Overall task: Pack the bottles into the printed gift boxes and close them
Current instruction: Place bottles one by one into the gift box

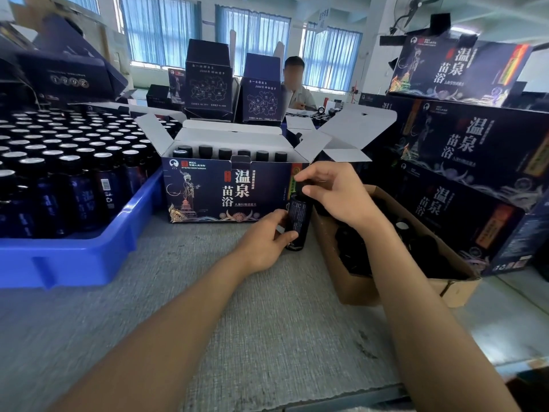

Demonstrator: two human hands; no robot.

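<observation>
I see the grey table (pixel 267 322) under everything, with a blue tray (pixel 74 263) of capped bottles at my left and closed gift boxes (pixel 475 150) stacked at my right. The open gift box (pixel 225 191) stands mid-table, flaps up, with a row of bottles inside. A brown carton (pixel 356 286) sits just beside it. Between them one bottle (pixel 298 218) stands upright; my left hand (pixel 264 242) grips its body and my right hand (pixel 335 194) pinches its top.

Bright window daylight, soft blur, bowed edges
</observation>
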